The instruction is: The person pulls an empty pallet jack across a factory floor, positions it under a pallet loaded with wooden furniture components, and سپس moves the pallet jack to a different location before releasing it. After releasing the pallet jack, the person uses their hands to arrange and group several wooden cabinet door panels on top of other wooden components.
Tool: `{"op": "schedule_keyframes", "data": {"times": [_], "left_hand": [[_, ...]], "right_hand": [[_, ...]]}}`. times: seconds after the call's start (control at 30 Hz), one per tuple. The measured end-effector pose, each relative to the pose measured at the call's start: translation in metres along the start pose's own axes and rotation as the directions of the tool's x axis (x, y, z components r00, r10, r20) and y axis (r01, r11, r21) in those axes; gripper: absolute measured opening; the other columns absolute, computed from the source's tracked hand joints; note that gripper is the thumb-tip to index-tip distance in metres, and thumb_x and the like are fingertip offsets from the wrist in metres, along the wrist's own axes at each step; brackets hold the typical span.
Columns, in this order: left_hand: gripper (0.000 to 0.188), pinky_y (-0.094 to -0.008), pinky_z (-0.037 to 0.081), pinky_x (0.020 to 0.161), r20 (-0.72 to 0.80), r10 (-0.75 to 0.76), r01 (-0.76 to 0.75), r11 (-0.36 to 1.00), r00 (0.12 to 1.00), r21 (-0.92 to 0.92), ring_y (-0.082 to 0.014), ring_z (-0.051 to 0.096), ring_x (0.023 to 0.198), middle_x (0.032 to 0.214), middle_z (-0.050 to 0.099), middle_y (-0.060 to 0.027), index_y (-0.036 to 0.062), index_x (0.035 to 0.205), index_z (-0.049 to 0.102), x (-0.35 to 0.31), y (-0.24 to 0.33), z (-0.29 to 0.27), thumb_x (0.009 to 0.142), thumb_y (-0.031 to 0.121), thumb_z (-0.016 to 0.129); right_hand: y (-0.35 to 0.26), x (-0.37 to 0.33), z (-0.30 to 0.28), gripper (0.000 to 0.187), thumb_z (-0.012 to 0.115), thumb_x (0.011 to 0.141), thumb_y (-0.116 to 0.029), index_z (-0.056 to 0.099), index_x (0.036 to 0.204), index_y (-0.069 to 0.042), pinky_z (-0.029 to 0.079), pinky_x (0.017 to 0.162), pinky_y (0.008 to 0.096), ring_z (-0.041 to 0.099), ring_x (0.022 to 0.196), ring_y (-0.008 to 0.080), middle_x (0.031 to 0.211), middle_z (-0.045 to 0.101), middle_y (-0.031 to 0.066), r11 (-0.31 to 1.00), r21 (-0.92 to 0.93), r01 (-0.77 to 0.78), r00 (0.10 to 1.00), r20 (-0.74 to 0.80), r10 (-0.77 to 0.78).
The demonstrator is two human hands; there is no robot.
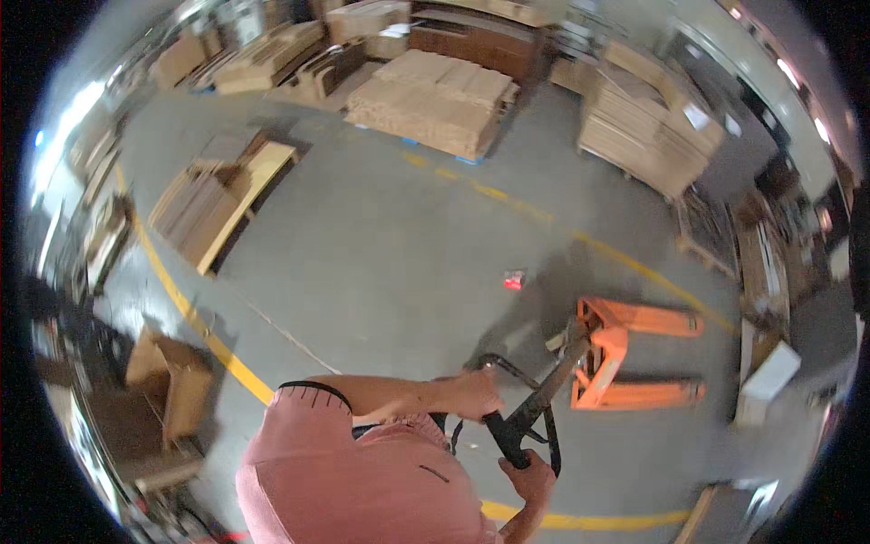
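An orange pallet jack (603, 349) stands on the grey floor to my right, its two forks pointing right and carrying nothing. Its dark handle slants back toward me and ends in a black looped grip. On the far side of that loop, my left hand (476, 395) is closed around the grip. Closer to me, my right hand (533, 473) is wrapped round the near part of the same handle. Some fingers of both hands are hidden by the handle and by blur.
A low stack of flat cardboard (426, 100) lies ahead, and a taller cardboard pile (648, 122) stands right of it. Boards on a pallet (199, 208) sit at the left. An open cardboard box (172, 381) is near left. A small red item (514, 279) lies beyond the jack.
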State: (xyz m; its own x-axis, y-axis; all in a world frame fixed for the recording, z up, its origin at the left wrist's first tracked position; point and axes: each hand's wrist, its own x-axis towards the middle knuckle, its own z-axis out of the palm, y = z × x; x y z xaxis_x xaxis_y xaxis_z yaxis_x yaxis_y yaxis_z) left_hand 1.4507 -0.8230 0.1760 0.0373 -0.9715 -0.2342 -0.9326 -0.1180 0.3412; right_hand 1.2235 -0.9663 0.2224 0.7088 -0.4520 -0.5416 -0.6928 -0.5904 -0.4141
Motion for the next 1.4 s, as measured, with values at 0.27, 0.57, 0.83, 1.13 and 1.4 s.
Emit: {"op": "schedule_keyframes", "data": {"times": [0.27, 0.57, 0.83, 1.13, 1.4], "left_hand": [[0.043, -0.0494, 0.052, 0.081, 0.312, 0.035, 0.03, 0.979, 0.949, -0.202, -0.0378, 0.067, 0.09, 0.094, 0.068, -0.0192, 0.0058, 0.1, 0.065, -0.174, 0.139, 0.053, 0.075, 0.039, 0.076], [0.049, -0.053, 0.053, 0.074, 0.276, 0.26, -0.142, 0.913, 0.925, -0.383, -0.043, 0.066, 0.086, 0.092, 0.066, -0.025, 0.0045, 0.111, 0.053, -0.362, 0.251, 0.062, 0.086, 0.045, 0.067], [0.048, -0.0431, 0.053, 0.076, -0.342, 0.279, -0.406, 0.826, 0.897, -0.392, -0.0345, 0.067, 0.087, 0.098, 0.068, -0.017, 0.0077, 0.121, 0.059, -0.443, 0.316, 0.077, 0.078, 0.021, 0.076], [0.026, -0.0351, 0.049, 0.077, -0.747, -0.383, -0.179, 0.816, 0.544, -0.549, -0.0283, 0.063, 0.082, 0.085, 0.062, -0.0143, 0.0019, 0.101, 0.057, -0.406, 0.329, 0.089, 0.078, 0.004, 0.07], [0.034, -0.0409, 0.05, 0.07, -0.863, -0.023, -0.346, 0.91, 0.505, -0.227, -0.0315, 0.058, 0.075, 0.085, 0.059, -0.0152, -0.0023, 0.101, 0.054, -0.488, 0.358, 0.138, 0.075, 0.012, 0.07]], "right_hand": [[0.008, -0.194, 0.137, 0.056, 0.072, 0.065, -0.07, 0.074, 0.096, -0.023, 0.055, 0.071, 0.0406, 0.071, 0.075, 0.0274, 0.079, 0.073, 0.0025, 0.935, -0.347, -0.071, 0.992, -0.123, 0.029], [-0.041, -0.408, 0.181, 0.052, 0.089, 0.057, -0.046, 0.073, 0.098, -0.019, 0.051, 0.074, 0.0342, 0.068, 0.071, 0.0222, 0.073, 0.07, 0.0029, 0.986, 0.136, 0.1, 0.971, -0.229, -0.067], [0.002, -0.509, 0.194, 0.05, 0.094, 0.044, -0.04, 0.069, 0.079, -0.014, 0.044, 0.066, 0.0385, 0.061, 0.067, 0.0281, 0.068, 0.062, 0.0023, 0.905, -0.01, 0.425, 0.636, -0.708, -0.306], [0.006, -0.463, 0.122, 0.039, 0.077, 0.076, -0.044, 0.065, 0.071, -0.006, 0.045, 0.055, 0.0405, 0.059, 0.061, 0.0325, 0.065, 0.06, 0.012, 0.871, -0.013, 0.491, 0.262, -0.951, -0.162], [-0.003, -0.547, 0.183, 0.029, 0.069, 0.079, -0.03, 0.059, 0.062, -0.009, 0.043, 0.054, 0.0415, 0.056, 0.056, 0.0301, 0.058, 0.056, 0.0089, 0.923, -0.038, 0.384, 0.165, -0.98, -0.109]]}}
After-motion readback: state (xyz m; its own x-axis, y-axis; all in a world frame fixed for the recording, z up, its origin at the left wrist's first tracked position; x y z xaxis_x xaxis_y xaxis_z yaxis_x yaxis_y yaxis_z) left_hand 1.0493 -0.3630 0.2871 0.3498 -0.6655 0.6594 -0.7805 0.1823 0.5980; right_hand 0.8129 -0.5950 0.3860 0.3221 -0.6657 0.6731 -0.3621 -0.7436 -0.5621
